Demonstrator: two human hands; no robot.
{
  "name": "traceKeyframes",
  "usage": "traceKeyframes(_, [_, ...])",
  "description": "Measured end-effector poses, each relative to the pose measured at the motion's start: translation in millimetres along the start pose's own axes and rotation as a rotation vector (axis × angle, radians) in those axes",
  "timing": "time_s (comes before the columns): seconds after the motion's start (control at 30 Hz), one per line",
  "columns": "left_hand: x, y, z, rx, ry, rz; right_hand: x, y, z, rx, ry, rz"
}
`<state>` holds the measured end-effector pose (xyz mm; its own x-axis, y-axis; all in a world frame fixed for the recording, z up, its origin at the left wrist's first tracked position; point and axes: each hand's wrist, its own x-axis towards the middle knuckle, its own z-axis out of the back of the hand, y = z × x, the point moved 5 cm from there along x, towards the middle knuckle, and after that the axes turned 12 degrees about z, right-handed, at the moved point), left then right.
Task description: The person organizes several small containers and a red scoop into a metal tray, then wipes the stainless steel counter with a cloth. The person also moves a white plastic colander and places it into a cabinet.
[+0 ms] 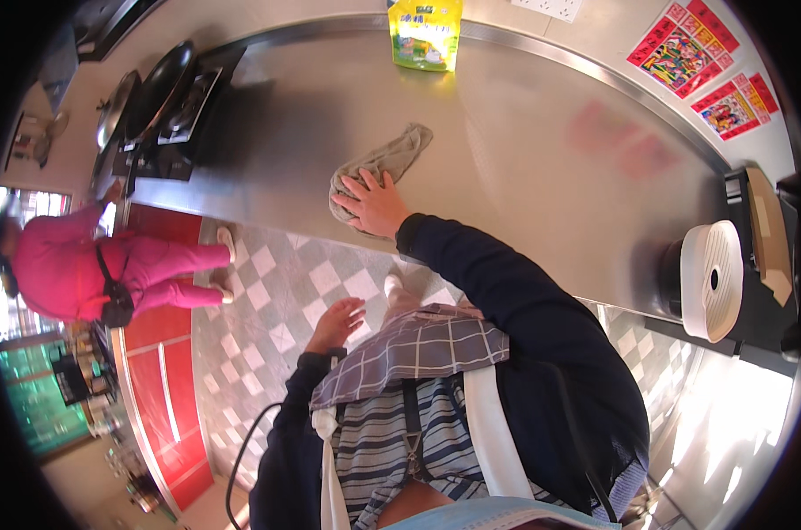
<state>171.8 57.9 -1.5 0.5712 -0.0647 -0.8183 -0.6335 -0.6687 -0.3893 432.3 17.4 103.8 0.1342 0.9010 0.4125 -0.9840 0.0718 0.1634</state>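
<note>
A crumpled grey-brown cloth (400, 149) lies on the stainless steel counter (539, 185), near its front edge. My right hand (374, 204) presses down on the wider end of this cloth with fingers spread. The narrower end trails away toward the back of the counter. Below the counter edge, my left hand (339, 324) hangs beside the checked apron (433, 341), fingers loosely bent and nothing in them.
A yellow-green pouch (427, 40) stands against the back wall. A black pan (162, 89) rests by the cooktop (191, 109) at left. On the right is a white slotted tray (712, 281). A person in pink (69, 258) stands at the far left, one hand near the pan handle.
</note>
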Motion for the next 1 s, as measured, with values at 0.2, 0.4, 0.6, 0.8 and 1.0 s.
traceKeyframes(0.2, [-30, -77, 11, 0.193, 0.056, -0.043, 48, -89, -19, -0.087, 0.000, -0.283])
traceKeyframes(0.4, [-32, -163, 5, 0.309, 0.183, -0.098, -29, -157, 23, -0.232, -0.023, -0.766])
traceKeyframes(0.6, [3, -217, -65, 0.595, 0.364, -0.056, -228, -131, 92, -0.494, -0.023, -1.242])
traceKeyframes(0.8, [36, -219, -133, 0.799, 0.449, -0.018, -428, -15, 164, -0.758, 0.114, -1.687])
traceKeyframes(1.0, [69, -194, -158, 0.824, 0.410, 0.064, -431, -7, 245, -0.841, -0.451, -1.477])
